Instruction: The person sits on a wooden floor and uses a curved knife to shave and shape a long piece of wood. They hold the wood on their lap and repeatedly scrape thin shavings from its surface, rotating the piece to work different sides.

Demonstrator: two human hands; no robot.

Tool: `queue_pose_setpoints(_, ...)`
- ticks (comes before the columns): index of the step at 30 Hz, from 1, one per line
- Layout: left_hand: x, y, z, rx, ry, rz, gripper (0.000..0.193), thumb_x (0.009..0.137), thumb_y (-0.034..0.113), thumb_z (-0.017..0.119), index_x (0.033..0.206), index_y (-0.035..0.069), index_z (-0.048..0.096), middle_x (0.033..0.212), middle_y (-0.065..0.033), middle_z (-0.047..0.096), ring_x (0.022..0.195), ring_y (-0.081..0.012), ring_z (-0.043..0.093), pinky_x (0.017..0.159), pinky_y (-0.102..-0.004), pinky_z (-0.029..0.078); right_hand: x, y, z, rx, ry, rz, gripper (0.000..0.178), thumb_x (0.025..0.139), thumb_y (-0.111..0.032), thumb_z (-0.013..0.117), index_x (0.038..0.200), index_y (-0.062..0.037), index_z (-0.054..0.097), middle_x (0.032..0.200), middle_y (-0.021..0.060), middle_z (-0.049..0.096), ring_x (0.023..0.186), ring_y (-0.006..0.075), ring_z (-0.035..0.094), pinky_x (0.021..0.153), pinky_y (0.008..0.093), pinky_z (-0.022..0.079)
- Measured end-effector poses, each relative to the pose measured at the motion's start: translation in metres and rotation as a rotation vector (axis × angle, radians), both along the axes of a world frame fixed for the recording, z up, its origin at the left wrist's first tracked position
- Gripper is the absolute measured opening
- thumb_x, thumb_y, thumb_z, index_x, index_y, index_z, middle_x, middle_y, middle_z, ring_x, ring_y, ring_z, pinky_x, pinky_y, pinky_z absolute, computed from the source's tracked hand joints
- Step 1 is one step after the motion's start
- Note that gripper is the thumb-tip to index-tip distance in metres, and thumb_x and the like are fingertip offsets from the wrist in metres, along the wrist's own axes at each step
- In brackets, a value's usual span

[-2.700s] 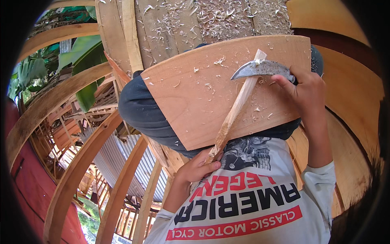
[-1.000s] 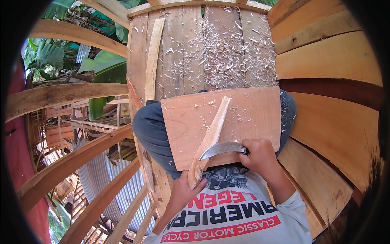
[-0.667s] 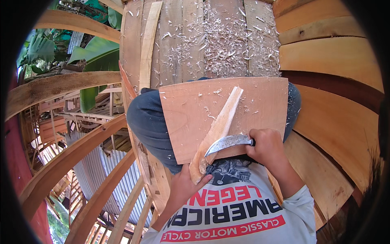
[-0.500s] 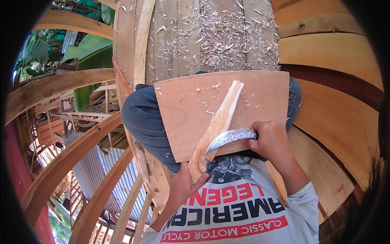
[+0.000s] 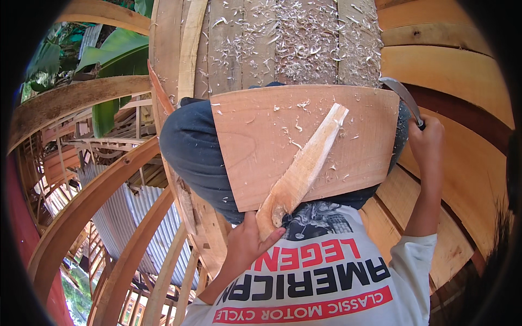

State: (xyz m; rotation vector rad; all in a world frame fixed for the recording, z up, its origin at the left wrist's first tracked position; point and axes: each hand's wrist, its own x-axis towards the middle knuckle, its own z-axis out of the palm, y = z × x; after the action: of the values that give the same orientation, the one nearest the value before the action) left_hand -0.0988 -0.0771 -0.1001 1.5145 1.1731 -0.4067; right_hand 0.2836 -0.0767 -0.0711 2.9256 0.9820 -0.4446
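Observation:
A carved piece of wood [image 5: 302, 175], wide and curved at its near end and narrowing away from me, lies slantwise over a flat wooden board [image 5: 244, 130] on my lap. My left hand [image 5: 250, 239] is closed around its near end, thumb on one side. Off to the right, past the board's edge, my right hand [image 5: 428, 136] grips the dark handle of a curved knife [image 5: 405, 96]. The blade is raised, apart from the wood, and points up and to the left. A few curled shavings [image 5: 296, 144] rest on the board.
Beyond my knees, planks [image 5: 228, 54] are strewn with many wood shavings [image 5: 310, 49]. Curved wooden planking [image 5: 446, 70] rises on the right. At left, curved ribs [image 5: 92, 201] stand with gaps between them, showing corrugated metal sheets [image 5: 157, 228] and a banana leaf [image 5: 122, 54] outside.
My right hand has swung the knife away from the wood, out to the right and farther from me. The left hand keeps its hold; the wood has shifted slightly to the right.

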Motion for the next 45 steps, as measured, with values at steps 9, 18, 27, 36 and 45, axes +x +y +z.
queue_pose_setpoints(9,0.003,0.002,0.002,0.03,0.022,-0.009,0.067,0.073,0.046,0.076,0.11,-0.004,0.051,0.083,-0.0175,0.066,0.075,-0.0302,0.068,0.064,-0.0338,0.052,-0.09,-0.023,-0.007,-0.091,0.287,0.445,0.017,0.064,-0.019,0.067,0.072,-0.0049,0.067,0.063,0.0174,0.062,0.063,0.034,0.063,0.062,0.0419,0.051)
queue_pose_setpoints(18,0.009,-0.002,0.004,0.082,-0.056,0.078,0.065,0.071,0.051,0.075,0.097,-0.005,0.055,0.068,-0.0183,0.063,0.064,-0.0336,0.065,0.06,-0.0382,0.051,0.018,0.023,-0.016,0.008,-0.136,0.057,0.026,0.078,-0.02,0.058,0.078,0.0054,0.064,0.066,0.0258,0.058,0.063,0.0401,0.06,0.057,0.0427,0.047)
queue_pose_setpoints(27,0.006,-0.001,-0.001,-0.005,-0.016,0.053,0.061,0.069,0.039,0.081,0.104,-0.004,0.056,0.08,-0.0145,0.068,0.073,-0.0235,0.069,0.064,-0.0312,0.053,-0.095,-0.026,0.01,-0.067,0.42,0.451,0.014,0.066,-0.014,0.066,0.067,-0.0007,0.063,0.059,0.0189,0.058,0.056,0.0334,0.061,0.053,0.0394,0.047)
queue_pose_setpoints(36,0.016,0.009,0.003,-0.002,0.046,-0.017,0.059,0.07,0.037,0.081,0.103,-0.005,0.057,0.083,-0.0159,0.068,0.076,-0.0251,0.069,0.066,-0.0313,0.052,-0.1,-0.039,-0.008,-0.167,0.305,0.444,0.014,0.063,-0.018,0.07,0.069,-0.0054,0.066,0.058,0.0146,0.06,0.059,0.0314,0.062,0.057,0.0388,0.049)
queue_pose_setpoints(45,0.014,0.005,0.002,0.018,0.017,0.027,0.057,0.07,0.037,0.081,0.099,-0.006,0.057,0.081,-0.0164,0.068,0.077,-0.0266,0.068,0.068,-0.0328,0.052,-0.064,-0.023,-0.015,-0.184,0.075,0.378,0.014,0.063,-0.016,0.067,0.071,-0.0046,0.068,0.064,0.0183,0.061,0.065,0.0346,0.062,0.061,0.0413,0.05)
